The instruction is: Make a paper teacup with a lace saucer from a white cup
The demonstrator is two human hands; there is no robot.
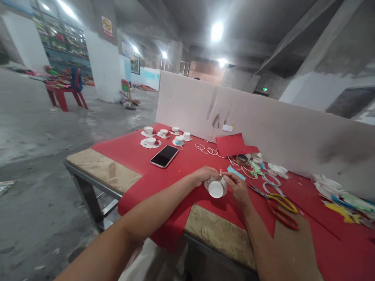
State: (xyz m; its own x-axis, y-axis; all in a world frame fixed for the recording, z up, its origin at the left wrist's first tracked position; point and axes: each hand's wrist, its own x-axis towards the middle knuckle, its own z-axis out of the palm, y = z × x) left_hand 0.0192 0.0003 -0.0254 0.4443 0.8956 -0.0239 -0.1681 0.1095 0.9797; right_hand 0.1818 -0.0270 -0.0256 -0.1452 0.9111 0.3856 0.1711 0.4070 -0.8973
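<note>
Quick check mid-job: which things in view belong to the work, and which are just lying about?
Seems to belong:
- white cup, left hand and right hand at its far edge
- six similar cups, probably
- scissors, possibly a tool

Seems just lying about:
- phone, screen dark
- red chair on the floor beyond
</note>
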